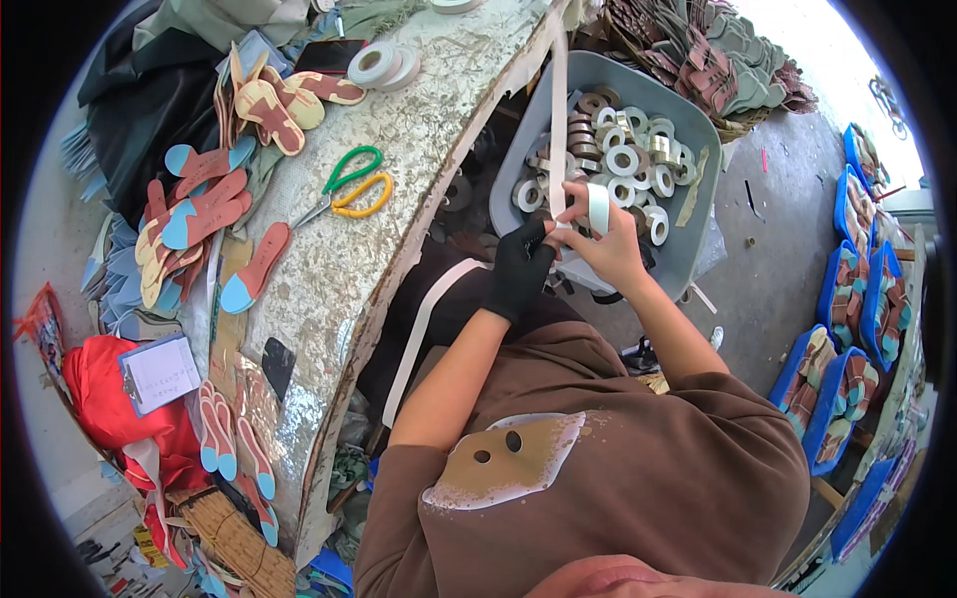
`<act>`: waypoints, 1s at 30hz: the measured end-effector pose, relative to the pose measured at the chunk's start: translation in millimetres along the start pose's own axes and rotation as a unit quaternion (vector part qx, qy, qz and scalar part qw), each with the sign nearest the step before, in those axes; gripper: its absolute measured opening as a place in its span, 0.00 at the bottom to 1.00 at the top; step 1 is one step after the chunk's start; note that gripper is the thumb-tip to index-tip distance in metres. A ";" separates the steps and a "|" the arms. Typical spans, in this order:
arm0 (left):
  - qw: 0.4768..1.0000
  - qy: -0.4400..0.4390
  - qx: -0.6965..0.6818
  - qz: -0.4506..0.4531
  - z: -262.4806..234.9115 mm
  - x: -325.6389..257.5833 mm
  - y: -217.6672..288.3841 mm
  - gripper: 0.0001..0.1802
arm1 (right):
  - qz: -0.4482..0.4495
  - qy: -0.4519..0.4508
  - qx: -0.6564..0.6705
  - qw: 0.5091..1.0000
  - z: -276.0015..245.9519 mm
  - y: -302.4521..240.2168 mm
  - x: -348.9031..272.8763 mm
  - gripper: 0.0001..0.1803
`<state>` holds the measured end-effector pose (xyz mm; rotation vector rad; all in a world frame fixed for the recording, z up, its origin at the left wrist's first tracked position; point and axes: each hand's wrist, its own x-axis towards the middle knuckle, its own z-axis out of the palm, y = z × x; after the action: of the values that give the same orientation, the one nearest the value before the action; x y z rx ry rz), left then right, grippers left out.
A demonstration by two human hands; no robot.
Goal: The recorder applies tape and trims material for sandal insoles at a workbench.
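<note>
Tape roll (598,207) stands on edge in right hand (608,249); gloved left hand (520,269) pinches its upward-running strip (558,110).

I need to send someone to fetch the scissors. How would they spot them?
Start at the long, worn worktable left of the grey tub of tape rolls. The scissors lie on its bare middle, right of the shoe insoles. Only they have looped handles, one green, one yellow.

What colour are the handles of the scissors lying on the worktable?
One handle of the scissors is green, the other yellow; the head view shows them clearly.
</note>
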<state>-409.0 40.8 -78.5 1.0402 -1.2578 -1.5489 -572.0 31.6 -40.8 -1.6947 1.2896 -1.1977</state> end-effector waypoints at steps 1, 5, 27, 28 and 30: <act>0.999 0.024 -0.017 -0.012 1.0 -2.9 0.1 0.10 | 0.015 -0.006 -0.003 1.000 0.4 -0.2 -0.1 0.29; 0.999 0.042 -0.027 0.001 1.0 -6.4 -0.8 0.11 | -0.019 0.000 0.014 1.000 3.0 -0.7 -1.4 0.23; 0.997 0.024 0.035 -0.062 -44.0 -11.5 -48.7 0.07 | 0.023 0.391 0.042 0.919 -155.9 52.2 44.6 0.14; 0.996 0.029 0.045 -0.075 -47.0 -11.1 -54.1 0.09 | 0.029 0.423 0.062 0.904 -169.1 51.9 43.3 0.13; 0.994 0.034 0.052 -0.091 -52.3 -12.3 -63.1 0.10 | 0.035 0.453 0.078 0.888 -189.3 45.3 39.9 0.12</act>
<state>-363.0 46.1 -147.2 1.2950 -1.2348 -1.5830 -761.5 -17.1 -6.6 -0.9381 1.6761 -2.1025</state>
